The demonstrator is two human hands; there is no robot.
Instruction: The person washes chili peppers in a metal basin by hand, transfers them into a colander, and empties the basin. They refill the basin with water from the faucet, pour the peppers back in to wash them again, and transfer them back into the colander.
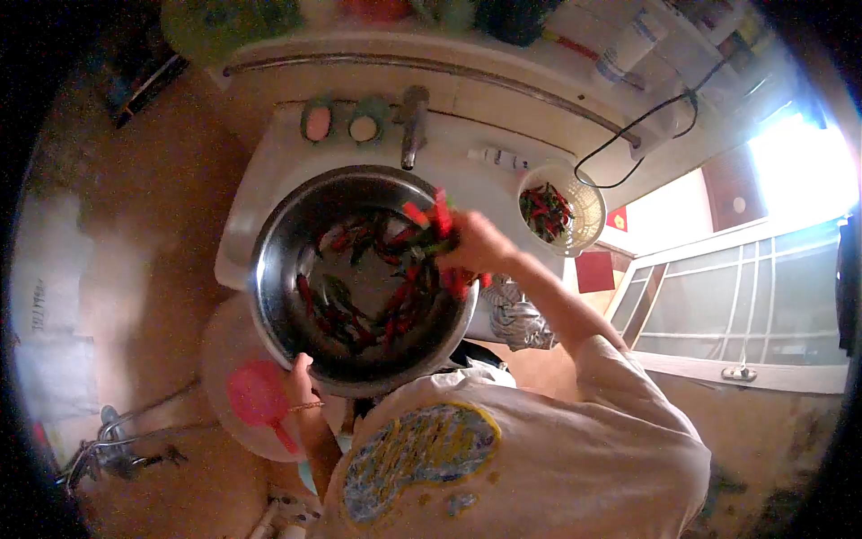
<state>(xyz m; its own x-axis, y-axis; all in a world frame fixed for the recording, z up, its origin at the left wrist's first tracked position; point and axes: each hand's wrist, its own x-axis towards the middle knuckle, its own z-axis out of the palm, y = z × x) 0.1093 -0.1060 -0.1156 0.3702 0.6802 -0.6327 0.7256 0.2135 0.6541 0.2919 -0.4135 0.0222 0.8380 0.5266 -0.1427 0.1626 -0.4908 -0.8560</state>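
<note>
A large steel basin (272, 242) rests over the white sink, with red and green chili peppers (334, 316) scattered around its inside. My right hand (480, 244) is closed round a bunch of chili peppers (440, 217) above the basin's right rim; some stick out past the fingers. At the lower left rim, my left hand (301, 382) grips the basin's edge, its fingers partly hidden. More chili peppers (546, 213) lie in a pale plastic colander (589, 216) to the right of my right hand.
Behind the basin stands a faucet (414, 126), with two soap dishes (339, 121) beside it. A white tube (499, 159) lies near the colander. Striped cloth (519, 316) hangs at the right. A pink dipper (258, 393) sits in a pale tub at lower left.
</note>
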